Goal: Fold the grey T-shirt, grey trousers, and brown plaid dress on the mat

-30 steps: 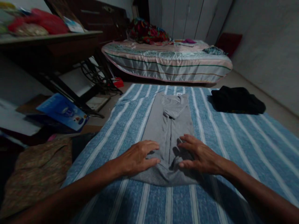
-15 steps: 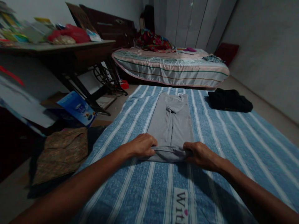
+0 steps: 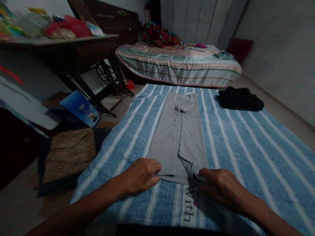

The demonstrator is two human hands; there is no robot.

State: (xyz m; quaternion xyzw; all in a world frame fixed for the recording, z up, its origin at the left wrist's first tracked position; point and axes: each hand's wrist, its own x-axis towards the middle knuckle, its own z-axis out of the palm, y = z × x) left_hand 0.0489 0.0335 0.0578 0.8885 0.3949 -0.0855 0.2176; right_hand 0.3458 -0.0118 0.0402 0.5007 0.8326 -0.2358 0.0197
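A grey shirt [image 3: 164,141] lies folded into a long strip on the blue striped bedspread [image 3: 118,137], its neckline at the far end. My left hand [image 3: 142,175] is at the near left corner, thumb and fingers closed about the hem. My right hand [image 3: 219,185] pinches the near right corner and lifts it slightly. Beside that hand the cloth is creased and the layers gape apart. The near hem otherwise lies flat, over part of the printed lettering on the bedspread.
A folded black garment [image 3: 240,98] sits at the far right of the bed. On the left, a patterned brown cloth [image 3: 70,154] lies low beside the bed, near a blue box [image 3: 81,108] and a cluttered sewing table [image 3: 73,42]. Behind stands another bed [image 3: 177,68].
The near end of the shirt, folded up before, now lies unfolded toward me. Both hands have come nearer with the hem, and the view has tilted slightly down.
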